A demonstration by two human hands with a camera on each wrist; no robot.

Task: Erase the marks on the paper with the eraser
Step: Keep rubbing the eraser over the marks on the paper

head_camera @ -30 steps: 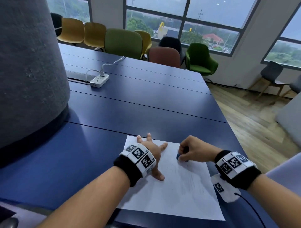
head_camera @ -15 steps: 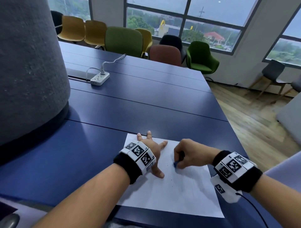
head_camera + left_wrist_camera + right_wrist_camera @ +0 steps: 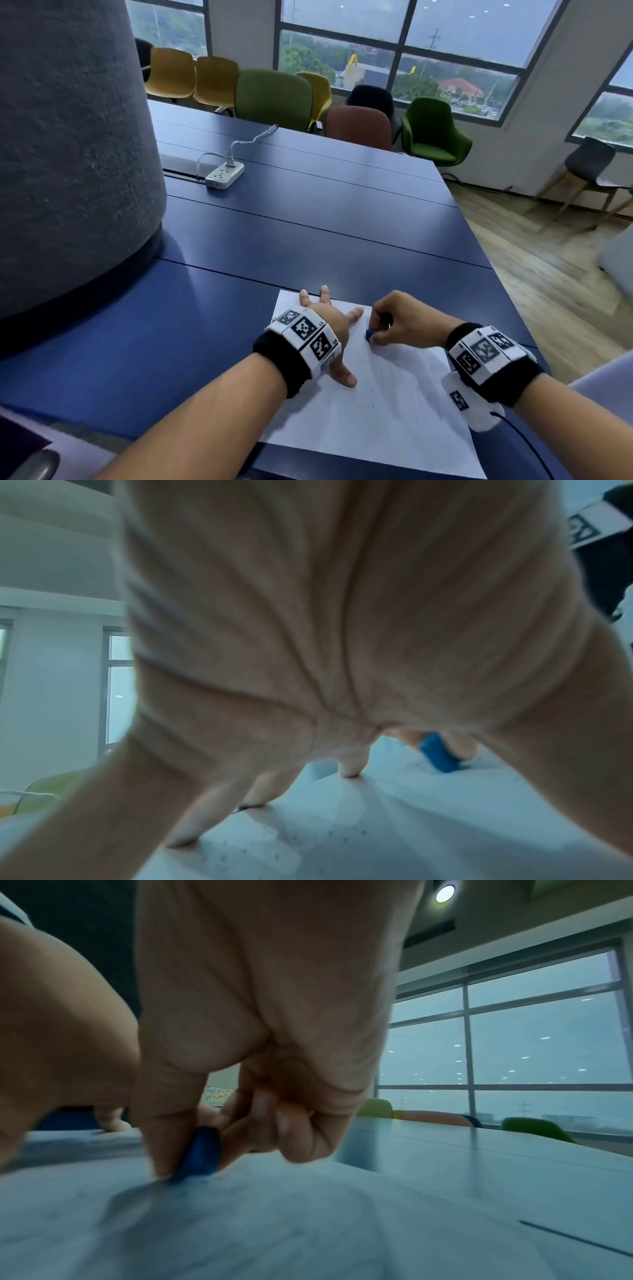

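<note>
Mid-erasing: right hand pinching eraser onto paper; left hand spread flat, pinning. Next: rubbing nearer marks.

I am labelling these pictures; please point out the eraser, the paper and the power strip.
eraser [image 3: 439,755], left wrist view, middle of its blue body.
paper [image 3: 376,418], head view, bare middle.
power strip [image 3: 225,175], head view, top face.

A dark blue counter is carrying a white sheet of paper showing faint grey pencil marks and dark specks. A small blue eraser is showing against the white. Both wrists are wearing black bands with white blocks printed in black square codes. Behind, chairs are showing mustard yellow, olive green, rust red and bright green.
</note>
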